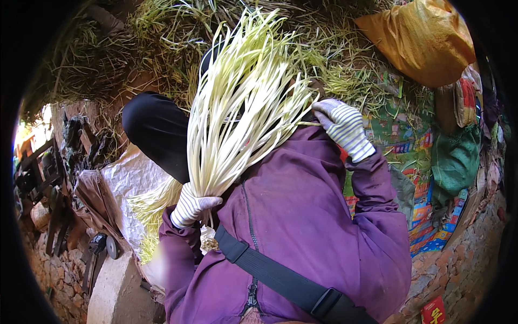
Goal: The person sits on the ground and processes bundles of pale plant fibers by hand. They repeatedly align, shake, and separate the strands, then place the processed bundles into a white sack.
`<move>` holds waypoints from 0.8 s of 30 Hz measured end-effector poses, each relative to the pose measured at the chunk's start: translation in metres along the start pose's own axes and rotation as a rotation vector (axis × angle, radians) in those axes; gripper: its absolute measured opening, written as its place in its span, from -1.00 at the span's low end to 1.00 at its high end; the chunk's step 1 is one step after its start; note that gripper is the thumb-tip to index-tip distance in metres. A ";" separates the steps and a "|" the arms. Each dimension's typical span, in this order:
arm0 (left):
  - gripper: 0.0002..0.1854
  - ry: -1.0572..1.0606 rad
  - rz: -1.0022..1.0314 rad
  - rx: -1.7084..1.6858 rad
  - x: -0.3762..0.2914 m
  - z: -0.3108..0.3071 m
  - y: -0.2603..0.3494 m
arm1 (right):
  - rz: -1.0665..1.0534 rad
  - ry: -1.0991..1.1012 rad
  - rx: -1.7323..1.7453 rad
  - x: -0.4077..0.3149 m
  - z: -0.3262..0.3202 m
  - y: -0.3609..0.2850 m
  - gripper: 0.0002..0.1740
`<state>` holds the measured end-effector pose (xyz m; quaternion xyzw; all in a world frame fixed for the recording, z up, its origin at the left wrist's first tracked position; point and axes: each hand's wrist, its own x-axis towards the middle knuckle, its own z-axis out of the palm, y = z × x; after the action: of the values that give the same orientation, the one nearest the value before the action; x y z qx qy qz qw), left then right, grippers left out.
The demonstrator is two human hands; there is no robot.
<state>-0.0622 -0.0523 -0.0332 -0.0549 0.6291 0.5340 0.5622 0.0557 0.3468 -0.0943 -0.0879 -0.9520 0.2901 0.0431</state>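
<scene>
A large bunch of pale yellow-white leafy stalks, like blanched chives (pixel 238 109), fans out across my lap, its leaf tips pointing up and away. My left hand (pixel 196 204), in a striped knit glove, is closed around the narrow base of the bunch. My right hand (pixel 338 121), in a matching glove, is at the bunch's right edge with thumb and fingertips together at a few leaf tips; whether it pinches them is unclear. More such stalks (pixel 158 202) lie on a white woven sheet (pixel 127 178) to the left, partly behind my left forearm.
Loose green and dried leaves (pixel 162 52) cover the ground ahead. An orange sack (pixel 421 40) is at upper right, above a green sack (pixel 455 162) and a colourful printed mat (pixel 421 202). A concrete block (pixel 109 283) stands at lower left, and a red packet (pixel 433 311) at lower right.
</scene>
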 end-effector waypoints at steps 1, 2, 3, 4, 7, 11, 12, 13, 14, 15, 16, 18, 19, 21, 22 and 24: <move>-0.44 0.005 -0.006 -0.001 -0.001 0.001 0.001 | 0.023 0.012 0.056 -0.004 0.009 0.000 -0.77; -0.44 0.009 -0.012 -0.003 -0.002 0.001 0.003 | 0.053 0.020 0.057 -0.007 0.017 0.005 -0.76; -0.44 0.011 -0.019 -0.005 -0.003 0.002 0.004 | 0.069 0.055 0.166 -0.008 0.020 0.005 -0.76; -0.44 0.014 -0.027 0.005 -0.004 0.003 0.006 | 0.085 0.090 0.275 -0.008 0.025 0.004 -0.76; -0.44 0.016 -0.039 0.016 -0.005 0.003 0.008 | 0.075 0.058 0.297 -0.006 0.031 0.006 -0.74; -0.44 0.025 -0.030 0.031 -0.004 0.002 0.008 | 0.049 -0.088 0.135 -0.006 0.021 0.002 -0.72; -0.43 0.029 -0.022 0.020 -0.003 0.002 0.006 | 0.013 -0.037 0.074 -0.005 0.019 -0.001 -0.73; -0.43 0.033 -0.015 0.008 -0.003 0.002 0.004 | -0.023 0.014 0.012 -0.002 0.016 -0.005 -0.73; -0.42 0.036 -0.028 -0.003 -0.002 0.003 0.005 | -0.101 0.052 -0.076 -0.002 0.009 -0.010 -0.71; -0.41 0.040 -0.043 -0.013 -0.002 0.003 0.009 | -0.165 0.126 -0.020 -0.001 0.004 -0.015 -0.73; -0.40 0.043 -0.058 -0.023 -0.003 0.003 0.012 | -0.220 0.098 0.048 0.000 -0.001 -0.023 -0.73; -0.39 0.074 -0.048 -0.094 -0.004 0.007 0.012 | -0.290 0.001 0.138 -0.002 0.000 -0.039 -0.74; -0.39 0.070 -0.061 -0.104 -0.005 0.008 0.015 | -0.297 -0.078 0.136 -0.005 0.005 -0.043 -0.70; -0.40 0.065 -0.089 -0.122 -0.007 0.010 0.026 | -0.332 -0.127 0.101 -0.007 0.020 -0.046 -0.64; -0.39 0.079 -0.097 -0.063 -0.006 0.011 0.026 | -0.325 -0.187 0.090 -0.005 0.026 -0.046 -0.59; -0.40 0.081 -0.076 -0.077 -0.003 0.010 0.025 | -0.310 -0.180 0.034 0.002 0.034 -0.049 -0.64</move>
<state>-0.0709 -0.0363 -0.0137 -0.1221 0.6279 0.5333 0.5536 0.0421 0.2888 -0.0945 0.0868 -0.9491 0.3027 0.0033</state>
